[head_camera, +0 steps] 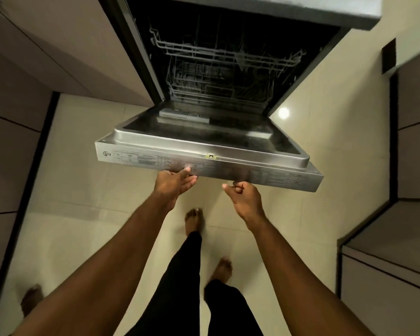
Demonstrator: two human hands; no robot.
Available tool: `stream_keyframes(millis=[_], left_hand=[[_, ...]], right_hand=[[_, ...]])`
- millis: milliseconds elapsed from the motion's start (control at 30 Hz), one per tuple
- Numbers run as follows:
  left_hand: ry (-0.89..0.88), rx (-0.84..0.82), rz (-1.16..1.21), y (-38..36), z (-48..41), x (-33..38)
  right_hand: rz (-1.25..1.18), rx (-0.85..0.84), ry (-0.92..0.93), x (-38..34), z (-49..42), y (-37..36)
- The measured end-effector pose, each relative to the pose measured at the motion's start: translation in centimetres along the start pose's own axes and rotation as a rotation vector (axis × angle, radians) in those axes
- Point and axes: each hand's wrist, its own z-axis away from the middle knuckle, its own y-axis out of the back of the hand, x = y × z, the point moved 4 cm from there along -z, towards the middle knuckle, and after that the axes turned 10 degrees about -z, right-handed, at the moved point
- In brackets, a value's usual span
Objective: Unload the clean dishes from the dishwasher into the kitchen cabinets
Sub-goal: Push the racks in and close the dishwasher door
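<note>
Here, the top edge of the partly open dishwasher door (264, 177) is gripped by the left hand (172, 185), thumb on the control strip, fingers beneath. The right hand (245, 200) is held curled just under the same edge; contact cannot be told. Behind the door, an upper rack (228, 54) and a lower rack (216, 93) are seen in the dark tub. The door is flanked by the left cabinets (46, 57) and the right cabinets (414, 154), above the tiled floor (83, 190).

You're in a kitchen, probably a home one: past your left hand (174, 183) and right hand (244, 198) a built-in dishwasher (218, 141) stands open with wire racks (228, 57), flat cabinet fronts (22, 98) flank both hands, pale floor tiles (83, 190) lie below them.
</note>
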Motion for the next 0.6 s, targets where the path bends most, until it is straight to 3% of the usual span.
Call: stream_keyframes(millis=[400, 600], left_hand=[[-0.090, 0.157, -0.171, -4.3, 0.4, 10.2], [-0.152, 0.211, -0.333, -4.9, 0.2, 14.0]], right_hand=[[0.211, 0.307, 0.077, -10.0, -3.4, 3.6], [0.650, 0.482, 0.198, -16.8, -4.3, 6.2]])
